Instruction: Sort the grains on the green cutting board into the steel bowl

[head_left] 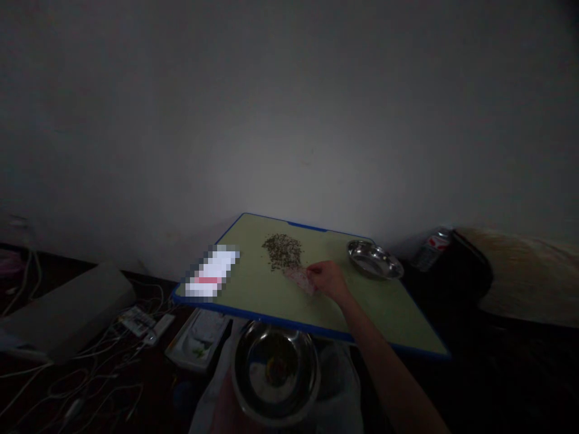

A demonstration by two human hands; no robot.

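Note:
My right hand [329, 279] rests on a green board with a blue edge [253, 295], fingers closed on a small pinkish piece [300, 279] beside a heap of small dark grains [283, 251]. My left hand [230, 405] shows only in part at the bottom, under a steel bowl [275, 372] that it holds below the board's near edge. Something small lies inside the bowl.
A shallow steel plate [374, 259] sits on the board's far right. A blurred white object [212, 272] lies on its left. A can [432, 247] and a dark bag [465, 271] stand right. Cables [90, 374] and a white tray [196, 340] lie on the floor to the left.

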